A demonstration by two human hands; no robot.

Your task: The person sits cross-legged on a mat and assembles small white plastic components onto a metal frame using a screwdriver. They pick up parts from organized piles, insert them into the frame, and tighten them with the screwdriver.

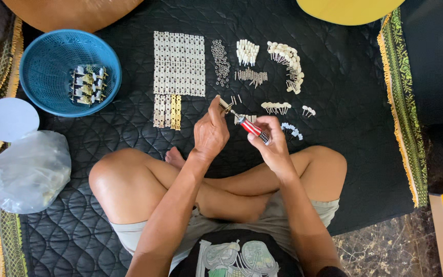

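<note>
I see blue basket (37,56) at left, holding small heap of finished brass-and-white pieces (87,85), count unclear. One clear plastic bag (26,172) below it, contents unreadable. My left hand (210,131) pinches small metal part (225,104); right hand (270,141) clenched on red-handled screwdriver (253,128), tip at part, above crossed legs. Metal plates (179,64) in rows on black mat (344,77).

A crumpled clear plastic bag (26,172) lies at the lower left of the frame, just below a round pale blue lid (11,119). No labels, signs or screens show.
</note>
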